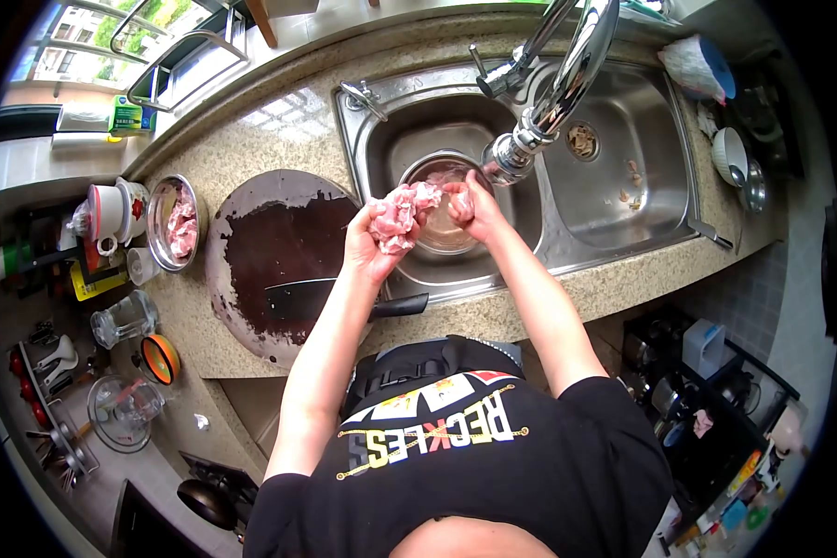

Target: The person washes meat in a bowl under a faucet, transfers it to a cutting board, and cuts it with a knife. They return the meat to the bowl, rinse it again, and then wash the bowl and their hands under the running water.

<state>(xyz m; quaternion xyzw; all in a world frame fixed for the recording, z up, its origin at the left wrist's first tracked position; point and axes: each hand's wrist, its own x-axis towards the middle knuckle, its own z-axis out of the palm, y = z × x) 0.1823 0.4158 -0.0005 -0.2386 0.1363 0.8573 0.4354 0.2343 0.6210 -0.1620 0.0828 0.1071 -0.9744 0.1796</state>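
Observation:
Several pieces of raw pink meat (397,219) are heaped in my left hand (365,249), whose fingers curl round them. My right hand (482,212) is closed on a smaller piece of raw meat (458,199), just right of the heap. Both hands are over a round metal bowl (448,244) standing in the left sink basin (395,139). More meat shows inside the bowl near its far side, partly hidden by my hands. The chrome faucet (521,149) has its spout end close by my right hand.
Left of the sink, a black-handled cleaver (395,306) lies on a round, worn chopping board (251,223). A steel bowl (161,223) of meat pieces stands farther left. Scraps lie in the right basin (586,205). A white bowl (729,152) sits at the right.

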